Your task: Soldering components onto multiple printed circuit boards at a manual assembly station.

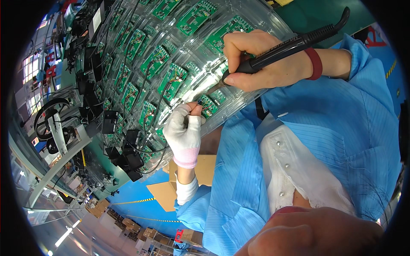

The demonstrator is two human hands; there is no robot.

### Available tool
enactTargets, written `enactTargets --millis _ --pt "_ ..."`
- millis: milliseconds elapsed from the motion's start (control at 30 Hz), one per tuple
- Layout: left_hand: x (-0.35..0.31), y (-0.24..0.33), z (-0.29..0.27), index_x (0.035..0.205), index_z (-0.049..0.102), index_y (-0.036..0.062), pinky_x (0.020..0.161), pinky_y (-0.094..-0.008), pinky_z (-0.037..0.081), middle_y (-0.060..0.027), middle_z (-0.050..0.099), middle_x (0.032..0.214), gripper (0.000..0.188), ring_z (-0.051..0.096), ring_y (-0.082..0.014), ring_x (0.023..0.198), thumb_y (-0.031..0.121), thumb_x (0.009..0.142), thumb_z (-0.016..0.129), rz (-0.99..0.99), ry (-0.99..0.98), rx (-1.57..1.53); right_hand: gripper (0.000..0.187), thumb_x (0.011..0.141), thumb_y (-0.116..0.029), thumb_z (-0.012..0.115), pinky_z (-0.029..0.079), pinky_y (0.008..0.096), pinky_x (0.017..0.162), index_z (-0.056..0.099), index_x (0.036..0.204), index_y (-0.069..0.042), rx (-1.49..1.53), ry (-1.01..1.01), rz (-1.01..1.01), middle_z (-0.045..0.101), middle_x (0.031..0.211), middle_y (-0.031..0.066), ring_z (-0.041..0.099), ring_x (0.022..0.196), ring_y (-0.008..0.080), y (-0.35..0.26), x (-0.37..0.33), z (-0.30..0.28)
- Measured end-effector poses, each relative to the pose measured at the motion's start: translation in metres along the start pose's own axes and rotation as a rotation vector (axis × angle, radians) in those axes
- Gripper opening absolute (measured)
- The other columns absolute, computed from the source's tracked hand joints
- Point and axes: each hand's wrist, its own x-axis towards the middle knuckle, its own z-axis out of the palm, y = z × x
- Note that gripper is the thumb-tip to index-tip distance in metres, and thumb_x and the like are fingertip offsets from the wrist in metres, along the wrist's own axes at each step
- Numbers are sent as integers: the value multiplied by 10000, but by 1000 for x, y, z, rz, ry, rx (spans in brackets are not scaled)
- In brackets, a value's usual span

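Note:
My right hand (256, 59), bare with a red wristband (316, 63), grips a black soldering iron (290, 46) like a pen. The iron's tip points down at a small green circuit board (209, 104) in a clear plastic tray (273, 23). My left hand (183, 132) wears a white glove with a pink cuff. Its thumb and fingertip are pinched together right beside that board, just below the iron's tip. Whatever is between the fingers is too small to make out. Both sleeves are light blue.
The clear tray holds several rows of green circuit boards (171, 81) with thin wires. Black plug-like blocks (128, 158) with cables lie along its left side. Under the hands are a brown cardboard piece (164, 192), the blue floor with yellow-black tape (136, 200), and cardboard boxes (149, 232) farther off.

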Motion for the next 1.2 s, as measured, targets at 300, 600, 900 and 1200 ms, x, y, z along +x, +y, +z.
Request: enactTargets --millis 300,600,900,1200 --pt "8 4 6 830 591 -9 524 -228 426 -49 590 748 116 472 -112 547 -22 727 643 184 -43 332 189 691 -27 684 361 229 485 503 725 -71 -10 -8 -3 518 654 3 457 513 133 2 0 2" --pt "12 8 5 824 589 1 526 -232 427 -47 580 741 135 475 -120 557 -35 701 632 165 -102 300 197 683 -42 704 370 238 516 514 722 -75 -64 -43 13 517 668 1 461 559 134 0 0 1" --pt "10 9 7 821 590 2 529 -230 431 -50 578 737 142 481 -119 560 -38 692 633 206 -66 333 195 683 -48 709 368 237 521 520 721 -79 -56 -81 68 514 668 -1 457 573 133 -2 0 2" --pt "11 10 9 808 591 11 519 -232 434 -42 580 718 148 485 -111 548 -38 674 630 193 -49 356 194 687 -48 711 368 237 517 522 721 -79 -27 -80 67 514 665 -1 456 572 130 -2 0 2"
